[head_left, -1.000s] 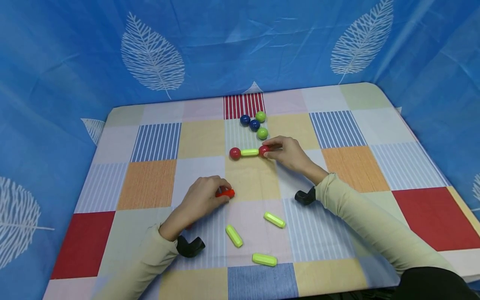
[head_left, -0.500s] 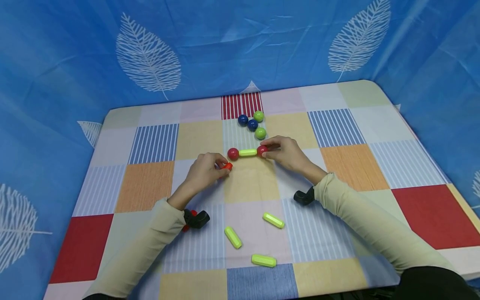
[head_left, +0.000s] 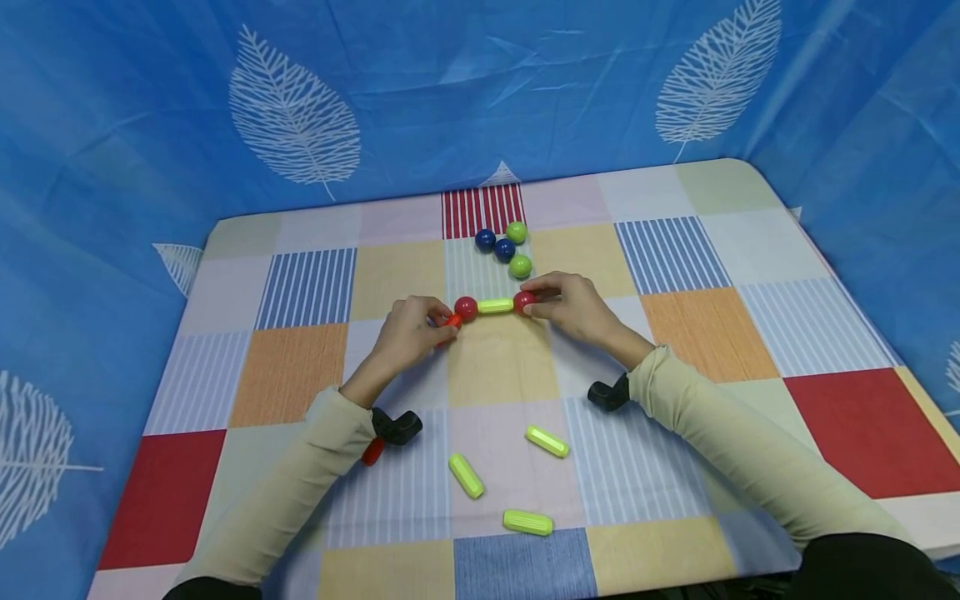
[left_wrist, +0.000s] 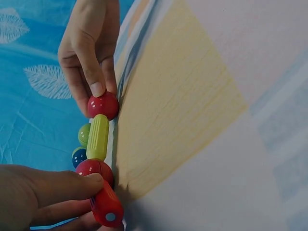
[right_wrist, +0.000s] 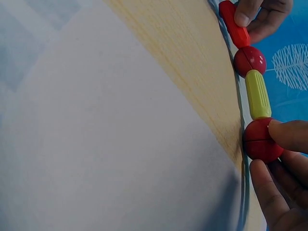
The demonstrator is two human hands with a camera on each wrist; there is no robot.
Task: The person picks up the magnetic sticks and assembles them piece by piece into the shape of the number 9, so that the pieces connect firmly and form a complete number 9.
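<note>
My left hand (head_left: 406, 335) pinches a red ridged rod (right_wrist: 234, 25) between thumb and fingers. In the right wrist view, the rod's inner end meets the left red ball (right_wrist: 250, 61). From that ball a yellow-green rod (head_left: 495, 307) runs across to the right red ball (right_wrist: 260, 139). My right hand (head_left: 576, 310) holds the right ball between thumb and fingertips. Seen from the left wrist, the red rod's outer end carries a pale blue round spot, and the row of balls and rods slants at the left red ball (left_wrist: 91, 169).
Behind the row lie two dark blue balls (head_left: 505, 250) and two green balls (head_left: 520, 267). Nearer the front edge are three loose yellow-green rods (head_left: 467, 476). Another red piece (head_left: 372, 452) is partly hidden by my left wrist's black mount (head_left: 397, 427). Blue curtains (head_left: 450, 92) surround the table.
My left hand has moved forward with the red rod, from the table's middle up to the left red ball. My right hand has stayed on its ball.
</note>
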